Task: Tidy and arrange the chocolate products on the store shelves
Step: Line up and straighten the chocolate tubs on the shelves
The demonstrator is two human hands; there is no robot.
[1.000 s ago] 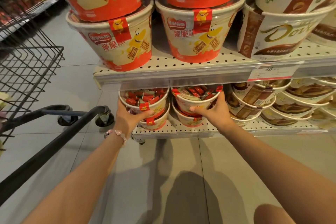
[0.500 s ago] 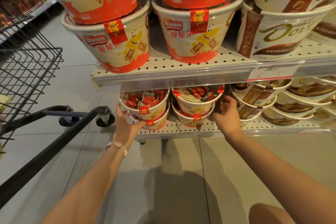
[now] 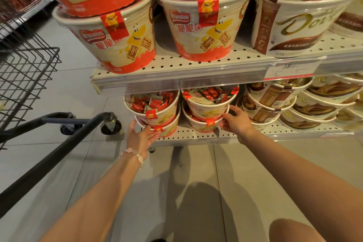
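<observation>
Wafer tubs (image 3: 206, 111) — both hands touching

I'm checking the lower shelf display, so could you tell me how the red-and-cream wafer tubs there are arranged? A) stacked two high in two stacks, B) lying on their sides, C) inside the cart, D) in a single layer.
A: on the lower shelf the left stack and right stack each show one tub sitting on another, upright.

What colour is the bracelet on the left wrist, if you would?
Pale pink and white beads, in the head view: bracelet.
</observation>
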